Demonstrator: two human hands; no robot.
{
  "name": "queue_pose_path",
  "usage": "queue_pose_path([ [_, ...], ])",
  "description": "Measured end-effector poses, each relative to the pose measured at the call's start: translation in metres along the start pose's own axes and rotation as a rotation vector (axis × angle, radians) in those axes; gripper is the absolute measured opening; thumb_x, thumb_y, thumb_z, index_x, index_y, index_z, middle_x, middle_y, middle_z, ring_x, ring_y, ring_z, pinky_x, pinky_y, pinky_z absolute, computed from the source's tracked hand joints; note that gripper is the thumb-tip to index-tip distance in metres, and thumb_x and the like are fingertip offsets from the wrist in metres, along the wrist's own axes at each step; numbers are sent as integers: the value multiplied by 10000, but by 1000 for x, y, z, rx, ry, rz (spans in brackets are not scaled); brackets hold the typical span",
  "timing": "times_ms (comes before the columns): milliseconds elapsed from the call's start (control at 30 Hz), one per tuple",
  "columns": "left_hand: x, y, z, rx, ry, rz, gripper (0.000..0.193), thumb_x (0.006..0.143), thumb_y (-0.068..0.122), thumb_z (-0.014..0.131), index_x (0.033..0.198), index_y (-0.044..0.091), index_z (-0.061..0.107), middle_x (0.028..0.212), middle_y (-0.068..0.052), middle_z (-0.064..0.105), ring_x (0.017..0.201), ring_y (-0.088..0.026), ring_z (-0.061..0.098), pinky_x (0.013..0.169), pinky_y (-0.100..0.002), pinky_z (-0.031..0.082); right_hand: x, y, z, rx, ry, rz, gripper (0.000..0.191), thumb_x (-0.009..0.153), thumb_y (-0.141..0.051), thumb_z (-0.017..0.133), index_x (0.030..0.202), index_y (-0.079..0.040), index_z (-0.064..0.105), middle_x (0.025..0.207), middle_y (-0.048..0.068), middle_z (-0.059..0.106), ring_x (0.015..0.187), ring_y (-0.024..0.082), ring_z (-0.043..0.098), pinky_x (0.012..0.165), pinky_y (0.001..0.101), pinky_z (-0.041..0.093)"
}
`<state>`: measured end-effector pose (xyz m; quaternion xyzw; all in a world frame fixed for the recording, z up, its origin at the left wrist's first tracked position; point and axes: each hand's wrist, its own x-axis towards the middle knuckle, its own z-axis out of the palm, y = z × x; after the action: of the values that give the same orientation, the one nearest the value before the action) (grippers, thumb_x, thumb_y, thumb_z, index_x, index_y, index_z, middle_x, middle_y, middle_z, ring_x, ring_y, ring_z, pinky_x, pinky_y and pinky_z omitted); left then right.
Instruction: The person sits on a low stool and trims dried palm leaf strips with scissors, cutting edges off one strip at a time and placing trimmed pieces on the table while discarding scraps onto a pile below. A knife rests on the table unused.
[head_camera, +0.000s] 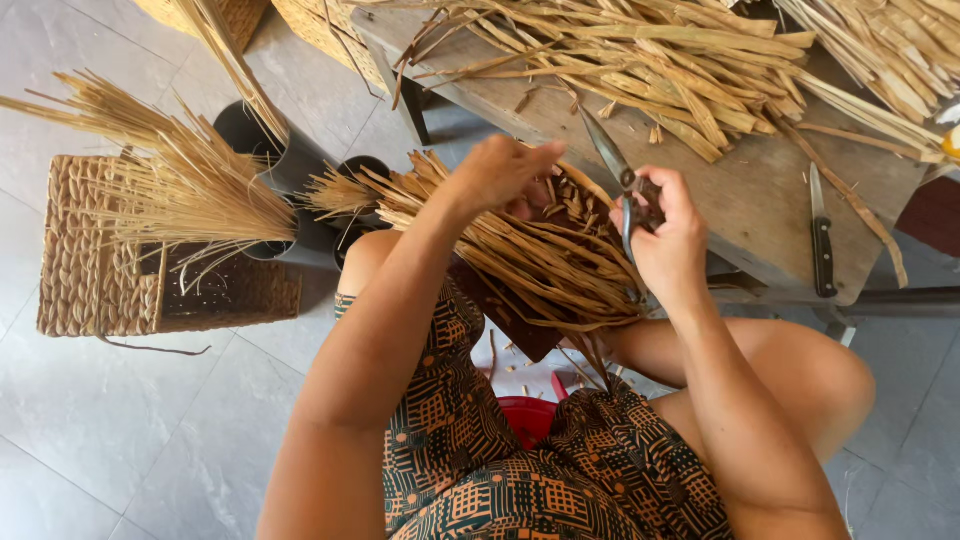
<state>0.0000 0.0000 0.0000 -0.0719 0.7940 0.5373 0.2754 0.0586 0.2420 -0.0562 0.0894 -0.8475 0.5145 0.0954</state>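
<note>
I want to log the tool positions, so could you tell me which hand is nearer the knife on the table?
Right. The right hand, holding scissors, is just left of the knife; the left hand is farther left, on the woven piece.

The scissors (622, 180) in the right hand (668, 245) are showing dull grey metal, worn and unpolished. The bundle of dried straw strips (520, 250) under the left hand (497, 172) is looking matt, fibrous and tan, like the loose strips (660, 60) lying on the table (760, 200), whose wood is appearing bare, rough and greyed. A knife (821, 235) there is showing a flat metal blade and a dark matt handle. The basket (90, 260) is looking coarse and woven from the same dry fibre. The tubes (285, 160) are appearing smooth, dark plastic. The floor tiles (100, 420) are gleaming faintly, smooth and pale grey. The patterned cloth (480, 460) is looking soft and matt
</note>
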Motion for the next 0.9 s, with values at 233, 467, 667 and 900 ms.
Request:
queue_pose_path([
  [233,58,-32,64,-763,-111,250,401,970,273,667,1301,48,656,870,-43,767,540,-40,500,468,-209,356,-31,9,-12,96,-128,102,438,882,0,810,1261,-79,605,977,14,692,881,67,629,784,220,521],
  [467,68,-8,51,-755,228,564,301,1053,257,618,1285,80,691,824,-21,723,559,-23,492,504,-192,408,-27,0,-11,111,-259,34,448,823,-30,810,1225,-67,616,1019,23,707,940,85,675,814,246,543],
  [667,48,-3,41,-625,189,623,214,1080,194,638,1225,51,703,868,-21,735,630,-16,531,539,-194,412,-22,-13,-30,359,-178,156,645,814,-159,814,1389,-120,524,1152,11,711,947,69,682,793,247,604],
  [900,6,11,40,-51,272,628,190,988,167,685,1137,64,741,790,-8,758,677,-28,667,606,-230,549,-6,-16,-69,120,-121,194,682,821,-288,850,1411,-85,576,1111,52,721,938,93,636,772,273,497],
])
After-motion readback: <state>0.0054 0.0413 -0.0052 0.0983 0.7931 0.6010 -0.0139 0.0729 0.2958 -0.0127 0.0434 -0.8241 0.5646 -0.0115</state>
